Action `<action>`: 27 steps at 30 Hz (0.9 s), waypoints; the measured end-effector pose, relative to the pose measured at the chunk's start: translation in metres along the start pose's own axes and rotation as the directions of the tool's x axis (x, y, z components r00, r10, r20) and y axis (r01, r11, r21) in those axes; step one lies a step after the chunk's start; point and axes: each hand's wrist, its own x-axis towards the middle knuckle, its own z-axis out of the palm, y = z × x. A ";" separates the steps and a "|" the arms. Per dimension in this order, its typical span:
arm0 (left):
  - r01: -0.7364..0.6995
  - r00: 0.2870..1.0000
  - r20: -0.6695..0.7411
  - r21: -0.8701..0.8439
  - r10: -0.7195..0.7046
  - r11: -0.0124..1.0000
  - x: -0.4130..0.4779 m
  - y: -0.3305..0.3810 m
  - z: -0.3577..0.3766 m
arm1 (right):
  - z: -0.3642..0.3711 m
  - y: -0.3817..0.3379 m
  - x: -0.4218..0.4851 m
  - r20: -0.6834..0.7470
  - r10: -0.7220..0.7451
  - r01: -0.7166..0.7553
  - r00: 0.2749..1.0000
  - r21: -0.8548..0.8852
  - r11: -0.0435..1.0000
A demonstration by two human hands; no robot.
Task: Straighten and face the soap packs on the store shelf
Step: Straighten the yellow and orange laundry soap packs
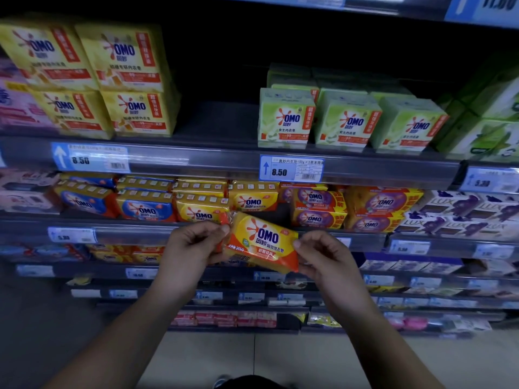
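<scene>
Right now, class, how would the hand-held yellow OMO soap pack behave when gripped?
Probably stiff: the yellow OMO pack spans between left hand and right hand without sagging. Its glossy wrapper may be slippery at the pinched ends.

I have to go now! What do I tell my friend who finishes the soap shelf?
Left hand pinches the left end of the yellow OMO pack. Right hand pinches its right end.
The pack is off the shelf, tilted, label towards you, in front of the yellow OMO row.
Done: pack picked out.
Left: probably set it straight into the dark gap beside the purple packs, label forward, then check other rows.
</scene>
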 end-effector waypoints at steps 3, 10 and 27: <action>-0.002 1.000 -0.029 -0.010 0.002 1.000 0.000 -0.005 0.004 | -0.001 0.003 0.002 -0.071 0.037 -0.038 0.997 -0.002 0.999; -0.122 0.992 -0.021 0.130 0.125 0.984 0.007 -0.006 0.015 | -0.006 -0.004 0.010 -0.103 -0.006 -0.008 0.995 -0.135 0.991; -0.173 0.985 0.070 0.393 0.158 0.903 0.027 -0.041 0.023 | 0.014 0.017 0.029 0.027 -0.181 0.180 0.983 -0.323 0.929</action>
